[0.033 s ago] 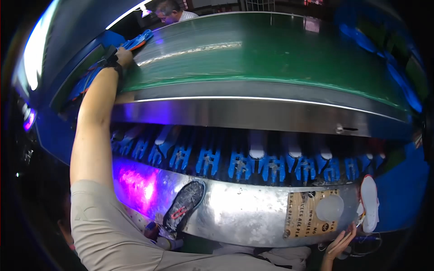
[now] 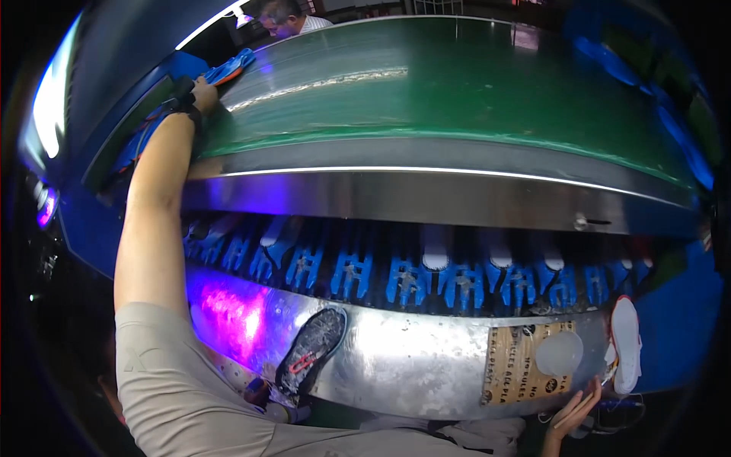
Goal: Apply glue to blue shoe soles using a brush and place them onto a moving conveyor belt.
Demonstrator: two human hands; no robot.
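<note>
My left arm stretches forward to the far left, over the edge of the green conveyor belt. There my left hand is closed on the near end of a blue shoe with an orange edge; its fingers are partly hidden. Low on the right, my right hand has its fingers stretched out and holds nothing. Just beyond its fingertips lies a white shoe sole with a red edge. A dark shoe sole with a red mark rests on the metal ledge in front of me.
Below the belt's metal side runs a row of blue holders, some with white-tipped pieces among them. Brown printed tape and a pale round patch are on the ledge. Another person is beyond the belt. More blue shoes lie at left.
</note>
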